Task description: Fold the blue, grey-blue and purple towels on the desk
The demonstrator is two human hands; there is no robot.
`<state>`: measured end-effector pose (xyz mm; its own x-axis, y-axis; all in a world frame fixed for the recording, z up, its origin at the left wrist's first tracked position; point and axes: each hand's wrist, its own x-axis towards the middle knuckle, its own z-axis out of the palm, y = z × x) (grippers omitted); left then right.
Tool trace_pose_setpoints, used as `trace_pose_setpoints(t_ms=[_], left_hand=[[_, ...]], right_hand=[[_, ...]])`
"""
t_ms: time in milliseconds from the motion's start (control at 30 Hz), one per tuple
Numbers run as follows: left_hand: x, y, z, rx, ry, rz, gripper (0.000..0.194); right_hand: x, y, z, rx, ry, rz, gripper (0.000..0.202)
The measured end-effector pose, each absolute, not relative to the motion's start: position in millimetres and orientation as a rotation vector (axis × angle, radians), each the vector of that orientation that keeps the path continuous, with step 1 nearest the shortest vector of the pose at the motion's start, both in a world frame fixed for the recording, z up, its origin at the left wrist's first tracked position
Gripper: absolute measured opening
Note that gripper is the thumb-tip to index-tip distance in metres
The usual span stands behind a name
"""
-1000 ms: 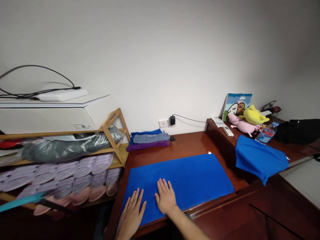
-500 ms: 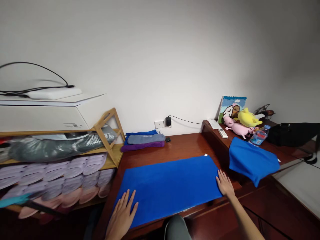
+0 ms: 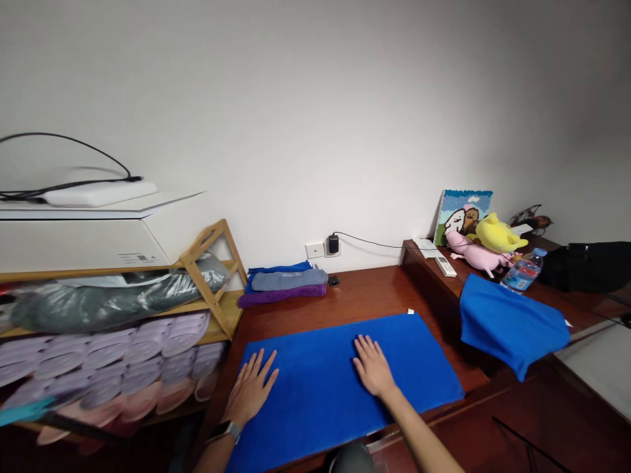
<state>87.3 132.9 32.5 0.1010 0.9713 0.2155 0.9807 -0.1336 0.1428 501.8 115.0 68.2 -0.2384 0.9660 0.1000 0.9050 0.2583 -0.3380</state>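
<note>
Blue towel (image 3: pixel 320 381), seemingly being smoothed: right hand (image 3: pixel 374 369) has returned inward from its right edge, left hand (image 3: pixel 251 386) near its left end; all fingers extended, gripping nothing.

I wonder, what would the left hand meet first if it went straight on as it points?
Beyond the spread blue cloth beneath it, the left hand would probably meet the purple cloth first, though depth is unclear.
</note>
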Motion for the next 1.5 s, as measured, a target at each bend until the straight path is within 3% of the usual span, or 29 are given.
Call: trace_pose_setpoints(t_ms=[300, 433, 533, 833, 1067, 1300, 1500], left_hand=[[85, 133, 12, -2.238, -2.072, -0.4, 0.072], [81, 133, 10, -2.222, -2.065, -0.39, 0.074], [80, 133, 12, -2.206, -2.071, -0.407, 0.076], [80, 135, 14, -2.202, -2.108, -0.391, 0.079], [80, 134, 15, -2.212, -2.102, -0.368, 0.076], [84, 135, 39, -2.25, -2.183, -0.389, 0.068], [90, 78, 35, -2.215, -1.983, -0.601, 0.061]], right_hand=[[311, 138, 84, -1.331, -2.458, 0.55, 0.066], [296, 148, 74, -1.377, -2.464, 0.587, 0.065], [350, 162, 65, -1.518, -2.399, 0.525, 0.065], [643, 197, 43, -2.419, -1.893, 0.261, 0.07], [713, 197, 27, -2.524, -1.803, 0.219, 0.072], [653, 177, 48, -2.364, -1.826, 0.02, 0.071], [477, 90, 57, -1.708, -2.165, 0.185, 0.062]])
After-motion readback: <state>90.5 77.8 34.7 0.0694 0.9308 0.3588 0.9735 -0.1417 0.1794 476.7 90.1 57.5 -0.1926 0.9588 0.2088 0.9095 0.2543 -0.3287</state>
